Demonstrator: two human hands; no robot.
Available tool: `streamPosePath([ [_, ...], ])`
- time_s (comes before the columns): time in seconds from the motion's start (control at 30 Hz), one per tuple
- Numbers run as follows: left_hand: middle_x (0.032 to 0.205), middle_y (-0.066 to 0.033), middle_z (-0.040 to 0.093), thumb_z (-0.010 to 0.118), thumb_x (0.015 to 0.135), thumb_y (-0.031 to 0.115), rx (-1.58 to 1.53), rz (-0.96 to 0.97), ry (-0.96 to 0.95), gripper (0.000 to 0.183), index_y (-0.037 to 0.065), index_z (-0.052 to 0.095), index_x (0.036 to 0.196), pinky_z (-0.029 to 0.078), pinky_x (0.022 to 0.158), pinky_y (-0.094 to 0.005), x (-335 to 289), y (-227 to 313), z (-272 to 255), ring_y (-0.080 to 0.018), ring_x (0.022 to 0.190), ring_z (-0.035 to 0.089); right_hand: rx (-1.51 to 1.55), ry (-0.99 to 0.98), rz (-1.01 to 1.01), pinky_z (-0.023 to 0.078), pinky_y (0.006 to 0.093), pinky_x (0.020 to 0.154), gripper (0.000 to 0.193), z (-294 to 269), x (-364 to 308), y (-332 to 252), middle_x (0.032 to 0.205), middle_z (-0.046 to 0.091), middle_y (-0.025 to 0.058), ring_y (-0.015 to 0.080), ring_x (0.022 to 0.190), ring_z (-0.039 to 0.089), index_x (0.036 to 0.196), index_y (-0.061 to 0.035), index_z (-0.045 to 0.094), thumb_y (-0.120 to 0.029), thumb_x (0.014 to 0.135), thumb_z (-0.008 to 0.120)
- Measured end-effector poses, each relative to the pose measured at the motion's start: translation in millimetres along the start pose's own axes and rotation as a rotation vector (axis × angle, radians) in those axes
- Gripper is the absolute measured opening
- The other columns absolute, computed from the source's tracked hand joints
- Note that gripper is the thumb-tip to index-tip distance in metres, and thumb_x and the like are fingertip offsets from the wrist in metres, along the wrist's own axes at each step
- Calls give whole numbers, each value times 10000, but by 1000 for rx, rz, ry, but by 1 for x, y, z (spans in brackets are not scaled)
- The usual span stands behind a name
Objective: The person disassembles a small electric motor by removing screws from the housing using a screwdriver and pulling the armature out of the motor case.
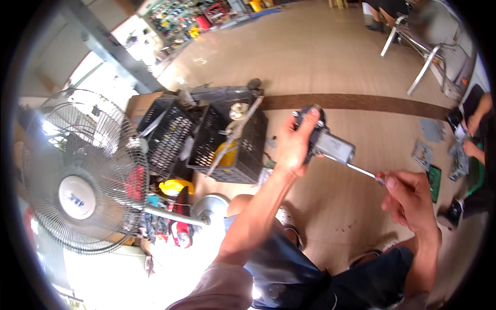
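Observation:
My left hand (293,147) is closed around the black end of an electric motor with a grey metal cylinder (337,148), its thumb pressed on top. The cylinder points toward my right. Between the fingers and thumb of my right hand (411,201) is a screwdriver (360,170) with a thin bright shaft. That shaft runs up and left toward the underside of the motor. Whether its tip touches a screw is hidden behind the cylinder.
A pedestal fan (77,197) stands at the left. Black plastic crates (243,168) holding parts sit beyond my left forearm. At the right lie a green circuit board (435,184) and metal plates (432,129), near another person's hands (471,147). A chair (426,67) stands far right.

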State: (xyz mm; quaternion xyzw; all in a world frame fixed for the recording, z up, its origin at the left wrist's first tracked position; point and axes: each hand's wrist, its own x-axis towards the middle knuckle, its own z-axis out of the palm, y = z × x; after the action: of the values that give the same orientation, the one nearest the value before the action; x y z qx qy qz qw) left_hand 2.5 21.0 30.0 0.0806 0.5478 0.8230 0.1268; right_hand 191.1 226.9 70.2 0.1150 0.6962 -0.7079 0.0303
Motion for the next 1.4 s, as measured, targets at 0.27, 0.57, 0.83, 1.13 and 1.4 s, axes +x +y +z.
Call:
streamPosePath([
  [0.27, 789, -60, 647, 695, 942, 337, 116, -2, -50, 343, 33, 582, 1054, 499, 387, -265, -9, 12, -22, -133, 527, 632, 207, -260, 337, 220, 233, 322, 341, 16, 14, 18, 476, 368, -35, 36, 346, 296, 1033, 28, 667, -308, 988, 629],
  [0.57, 798, -65, 627, 710, 931, 331, 68, -25, -8, 351, 36, 571, 1062, 478, 357, -286, -9, 5, -29, -148, 539, 631, -802, 105, -824, 436, 342, 526, 320, 29, 16, 57, 674, 589, 100, 249, 558, 574, 1113, -21, 675, -157, 830, 740],
  [0.83, 790, -71, 643, 708, 932, 329, 62, -52, 41, 346, 36, 570, 1052, 479, 367, -280, -11, 10, -26, -155, 541, 643, -6, 166, -280, 329, 221, 398, 293, 20, 20, 58, 773, 634, 28, 50, 486, 477, 1102, -12, 662, -261, 949, 645],
  [1.13, 764, -63, 645, 699, 931, 366, 46, -39, 73, 342, 55, 571, 994, 517, 394, -271, -1, 13, -25, -147, 530, 648, -385, 215, -796, 463, 219, 598, 203, 25, 32, 42, 811, 632, 67, 125, 660, 583, 1042, 0, 605, -65, 879, 706],
  [1.4, 762, -61, 640, 697, 932, 374, 39, -25, 65, 352, 50, 571, 987, 501, 378, -270, -4, 14, -19, -139, 519, 643, 20, 343, -217, 357, 190, 413, 305, 26, 18, 27, 752, 630, 30, 66, 454, 441, 1233, -52, 593, -222, 986, 539],
])
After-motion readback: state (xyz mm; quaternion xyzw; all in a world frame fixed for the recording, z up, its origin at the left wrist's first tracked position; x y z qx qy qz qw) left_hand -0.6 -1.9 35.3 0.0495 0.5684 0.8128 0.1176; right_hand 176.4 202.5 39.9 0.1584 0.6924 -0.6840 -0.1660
